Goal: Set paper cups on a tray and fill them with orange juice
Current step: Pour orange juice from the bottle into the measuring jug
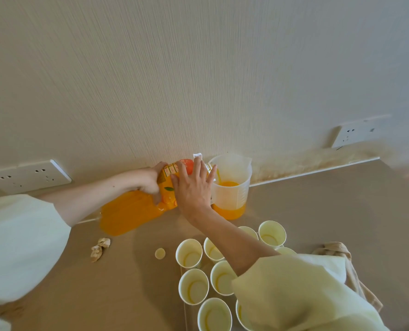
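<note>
Juice bottle (pixel 131 211), clear plastic, tilted over translucent cylindrical jug (pixel 234 189).

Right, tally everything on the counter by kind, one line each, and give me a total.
Paper cups: 9 showing; the sleeve may hide more
Tray: 1
Juice bottle: 1
Measuring jug: 1
Bottle cap: 1
Crumpled wrapper: 1
Cloth bag: 1
Total: 15
</note>
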Motion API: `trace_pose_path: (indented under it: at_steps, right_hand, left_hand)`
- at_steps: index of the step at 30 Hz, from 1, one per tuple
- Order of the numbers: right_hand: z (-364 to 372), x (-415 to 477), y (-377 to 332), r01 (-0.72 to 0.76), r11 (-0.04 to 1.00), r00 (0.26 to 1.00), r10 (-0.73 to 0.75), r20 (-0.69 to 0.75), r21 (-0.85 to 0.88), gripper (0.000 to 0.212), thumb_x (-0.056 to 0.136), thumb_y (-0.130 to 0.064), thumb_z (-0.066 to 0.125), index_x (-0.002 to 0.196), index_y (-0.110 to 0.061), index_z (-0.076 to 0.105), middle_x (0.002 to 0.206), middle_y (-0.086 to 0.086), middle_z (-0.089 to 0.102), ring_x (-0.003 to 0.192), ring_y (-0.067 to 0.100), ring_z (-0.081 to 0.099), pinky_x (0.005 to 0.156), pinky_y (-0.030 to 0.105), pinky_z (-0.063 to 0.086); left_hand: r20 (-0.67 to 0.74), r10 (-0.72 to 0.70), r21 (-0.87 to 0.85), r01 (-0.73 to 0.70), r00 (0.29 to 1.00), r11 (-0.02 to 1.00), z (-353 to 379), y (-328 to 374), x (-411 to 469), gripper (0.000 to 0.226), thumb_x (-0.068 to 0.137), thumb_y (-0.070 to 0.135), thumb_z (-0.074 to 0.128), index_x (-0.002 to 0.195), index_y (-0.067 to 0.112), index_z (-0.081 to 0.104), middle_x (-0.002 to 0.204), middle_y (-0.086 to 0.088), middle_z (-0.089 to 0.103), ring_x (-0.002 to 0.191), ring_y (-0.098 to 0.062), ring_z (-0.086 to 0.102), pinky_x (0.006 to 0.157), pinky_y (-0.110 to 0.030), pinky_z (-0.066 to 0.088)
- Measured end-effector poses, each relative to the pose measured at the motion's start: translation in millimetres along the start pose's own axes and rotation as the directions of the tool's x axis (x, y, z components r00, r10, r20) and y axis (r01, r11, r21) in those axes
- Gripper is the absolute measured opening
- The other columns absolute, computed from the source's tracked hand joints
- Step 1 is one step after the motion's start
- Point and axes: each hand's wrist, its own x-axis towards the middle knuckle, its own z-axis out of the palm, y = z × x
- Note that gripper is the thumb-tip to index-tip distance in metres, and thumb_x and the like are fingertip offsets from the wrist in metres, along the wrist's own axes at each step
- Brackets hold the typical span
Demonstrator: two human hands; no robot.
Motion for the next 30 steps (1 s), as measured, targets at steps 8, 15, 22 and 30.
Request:
trace_pose_path:
  at_steps: [8, 15, 22, 30]
  right_hand:
    - [-2.4, -0.8, -0.1, -0.003, 1.000, 1.000, 0.003, -0.004, 0.001, 0.059, 0.095, -0.047, 0.006, 0.140, -0.024, 0.036, 0.156, 0.024, 0.018, 0.144, 0.038, 0.020, 0.115, 0.062, -0.001]
    - [-3.8, -1.1, 0.9, 0.004, 1.000, 1.000, -0.004, 0.003, -0.006, 0.055, 0.097, -0.046, 0.008, 0.139, -0.025, 0.035, 0.156, 0.023, 0.018, 0.144, 0.038, 0.019, 0.115, 0.061, -0.002]
    - [-3.8, -0.5, 1.2, 0.005, 1.000, 1.000, -0.005, 0.000, 0.015, 0.047, 0.102, -0.045, 0.018, 0.139, -0.024, 0.036, 0.156, 0.024, 0.017, 0.144, 0.038, 0.019, 0.115, 0.061, -0.003]
    - [-4.7, -1.0, -0.2, 0.002, 1.000, 1.000, -0.002, 0.002, 0.005, 0.057, 0.096, -0.046, 0.007, 0.139, -0.024, 0.037, 0.156, 0.024, 0.019, 0.144, 0.038, 0.020, 0.115, 0.061, -0.003]
  left_hand:
    - [-0.003, -0.002, 0.019, 0.002, 1.000, 1.000, 0.2, -1.2, 1.4, 0.114, 0.068, 0.019, 0.082, 0.150, 0.033, 0.005, 0.138, -0.011, 0.048, 0.116, -0.029, 0.053, 0.088, -0.036, 0.049]
    - [0.011, -0.005, 0.033, 0.005, 1.000, 0.999, -1.7, 1.2, -0.8, 0.114, 0.066, 0.022, 0.083, 0.149, 0.035, 0.006, 0.135, -0.009, 0.051, 0.112, -0.027, 0.055, 0.087, -0.036, 0.050]
    - [0.010, -0.015, 0.039, 0.014, 1.000, 0.999, -4.3, 3.3, -3.5, 0.117, 0.063, 0.024, 0.084, 0.149, 0.038, 0.005, 0.136, -0.009, 0.050, 0.113, -0.027, 0.055, 0.088, -0.037, 0.051]
    - [0.024, -0.033, 0.047, 0.032, 0.999, 0.998, -5.2, 4.8, -7.0, 0.121, 0.059, 0.026, 0.086, 0.148, 0.041, 0.004, 0.139, -0.008, 0.048, 0.116, -0.028, 0.053, 0.089, -0.038, 0.050]
